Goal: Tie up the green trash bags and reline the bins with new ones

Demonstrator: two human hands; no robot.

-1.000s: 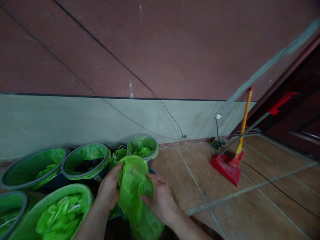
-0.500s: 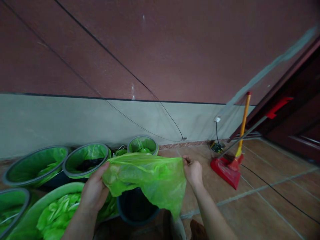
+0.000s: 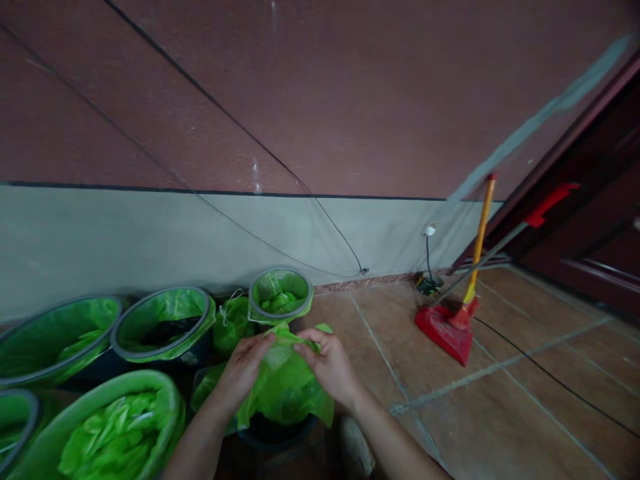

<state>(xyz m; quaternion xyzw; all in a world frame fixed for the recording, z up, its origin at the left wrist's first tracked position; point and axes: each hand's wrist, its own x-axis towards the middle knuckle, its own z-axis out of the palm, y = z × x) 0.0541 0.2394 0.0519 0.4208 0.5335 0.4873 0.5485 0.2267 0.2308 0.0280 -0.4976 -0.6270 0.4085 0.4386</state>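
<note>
Both my hands hold a bright green plastic bag (image 3: 280, 387) low in the middle of the view. My left hand (image 3: 243, 370) pinches its top edge on the left side. My right hand (image 3: 326, 363) grips the top edge on the right, close to the left hand. The bag hangs bunched over a dark bin (image 3: 273, 430) on the floor, whose rim shows just below it.
Several bins lined with green bags stand along the wall at left: a small one (image 3: 280, 297), a middle one (image 3: 163, 323), a large one (image 3: 120, 427). A red dustpan with a yellow handle (image 3: 447, 327) leans at right beside a dark doorway. Cables run along the wall and tiled floor (image 3: 500, 413).
Half a second ago my hands held the bag stretched wide apart. They have come together, and the bag now hangs bunched over the dark bin.
</note>
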